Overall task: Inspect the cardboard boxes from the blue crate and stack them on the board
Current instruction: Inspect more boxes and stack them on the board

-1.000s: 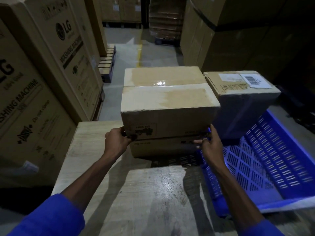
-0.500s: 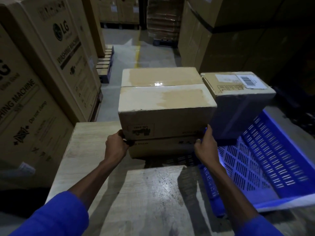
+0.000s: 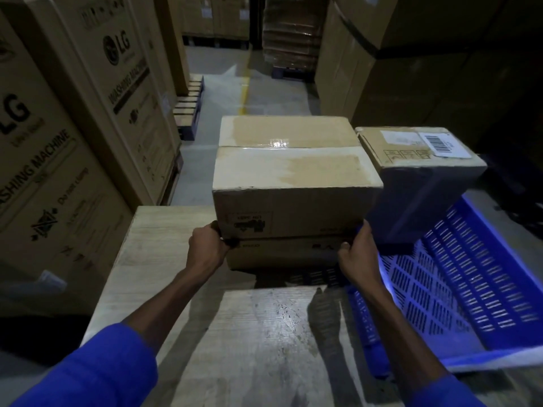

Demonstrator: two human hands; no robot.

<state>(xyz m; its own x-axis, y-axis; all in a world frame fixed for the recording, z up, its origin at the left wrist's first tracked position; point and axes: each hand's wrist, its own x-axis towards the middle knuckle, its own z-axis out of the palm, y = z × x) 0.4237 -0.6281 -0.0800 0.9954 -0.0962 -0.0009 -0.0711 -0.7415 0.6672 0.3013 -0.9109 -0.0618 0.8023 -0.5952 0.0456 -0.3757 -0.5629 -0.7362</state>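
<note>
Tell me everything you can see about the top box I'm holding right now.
The top cardboard box is plain brown, rectangular and closed, its top seam sealed with glossy clear tape. A dark printed mark sits low on its front face. It sits level on a lower cardboard box, which stands on the wooden board. The left hand and right hand grip its bottom front corners. The labelled box in the blue crate stands close beside it; contact is unclear.
</note>
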